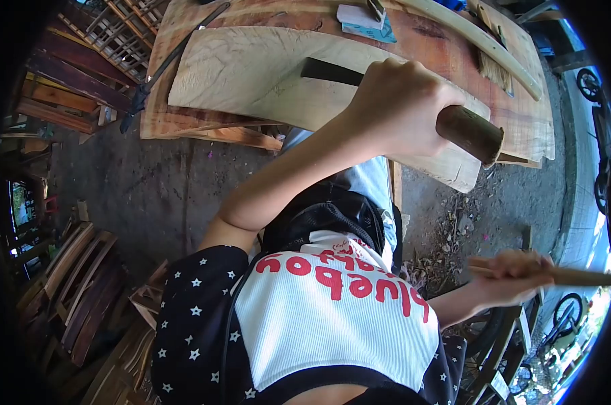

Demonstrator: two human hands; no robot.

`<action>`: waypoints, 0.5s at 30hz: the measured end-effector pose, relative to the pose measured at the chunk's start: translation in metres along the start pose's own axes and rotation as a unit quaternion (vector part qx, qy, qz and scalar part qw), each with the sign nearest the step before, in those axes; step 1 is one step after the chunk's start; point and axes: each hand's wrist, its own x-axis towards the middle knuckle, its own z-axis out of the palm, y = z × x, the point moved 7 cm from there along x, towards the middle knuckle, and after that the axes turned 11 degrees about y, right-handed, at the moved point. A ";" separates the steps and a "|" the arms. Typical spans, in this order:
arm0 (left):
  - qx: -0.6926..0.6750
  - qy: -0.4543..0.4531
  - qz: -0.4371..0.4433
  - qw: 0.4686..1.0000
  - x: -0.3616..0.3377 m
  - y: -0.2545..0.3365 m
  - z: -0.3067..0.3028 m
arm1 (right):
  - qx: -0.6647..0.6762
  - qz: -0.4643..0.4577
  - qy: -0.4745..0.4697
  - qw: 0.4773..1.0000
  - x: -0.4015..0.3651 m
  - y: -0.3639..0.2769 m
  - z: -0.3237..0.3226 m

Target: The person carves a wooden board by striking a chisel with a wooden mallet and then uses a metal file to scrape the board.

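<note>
My left hand is wrapped round a chisel, whose dark flat blade points left over a pale wooden board. The chisel's round wooden handle sticks out of the fist to the right, its end ragged. Below and right of the board, my right hand is raised and closed on a wooden stick. Motion smears this hand, and the stick's far end runs out toward the right edge of the view. The board is slightly curved and lies along the near side of the workbench.
The reddish workbench also bears a long pale wooden rod, a brush, a blue-and-white pad and a dark bar. Wood pieces stack up at left. Shavings litter the floor; bicycle wheels stand at right.
</note>
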 end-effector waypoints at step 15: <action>0.015 0.050 0.002 0.999 -0.002 -0.031 -0.035 | 0.139 -0.200 -0.041 0.969 -0.007 -0.014 0.058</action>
